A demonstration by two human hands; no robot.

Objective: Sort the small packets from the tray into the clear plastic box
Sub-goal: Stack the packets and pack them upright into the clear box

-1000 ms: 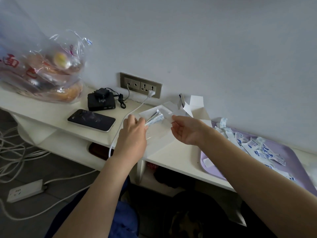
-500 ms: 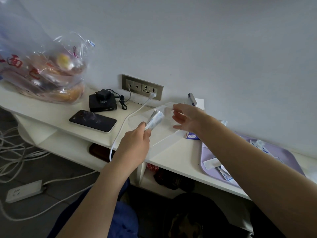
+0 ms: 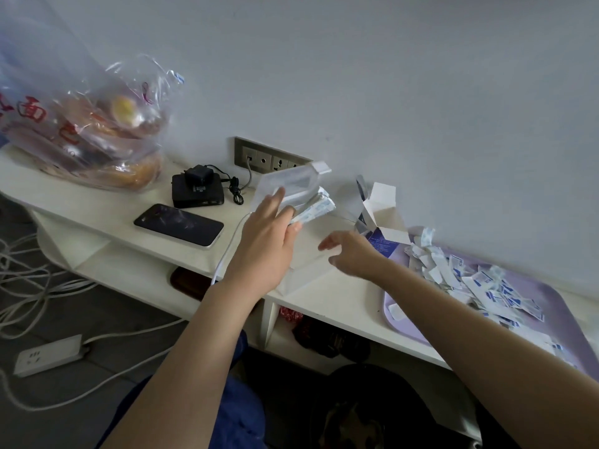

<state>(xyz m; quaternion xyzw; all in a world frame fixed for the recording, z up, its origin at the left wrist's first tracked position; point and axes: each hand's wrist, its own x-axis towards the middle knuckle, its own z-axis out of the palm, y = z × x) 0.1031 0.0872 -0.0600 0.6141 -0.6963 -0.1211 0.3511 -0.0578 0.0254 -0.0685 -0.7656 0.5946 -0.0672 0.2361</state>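
My left hand (image 3: 269, 234) grips a bundle of small white-and-blue packets (image 3: 316, 207) and holds it over the clear plastic box (image 3: 308, 254) on the white shelf. Its forefinger reaches up against the box's raised clear lid (image 3: 288, 183). My right hand (image 3: 353, 254) hovers at the box's right side with loosely curled fingers; nothing shows in it, and motion blur hides whether it touches the box. A heap of several more packets (image 3: 479, 286) lies on the lilac tray (image 3: 400, 324) at the right.
An opened white cardboard carton (image 3: 379, 205) stands between box and tray. Left of the box lie a white cable (image 3: 228, 251), a black phone (image 3: 178, 225), a black device with charger (image 3: 197, 192) and a bag of bread (image 3: 90, 131). A wall socket (image 3: 269, 157) sits behind.
My left hand has carried the packet bundle up and back to the clear lid, which now stands raised. My right hand has drawn back toward me and lower, beside the box.
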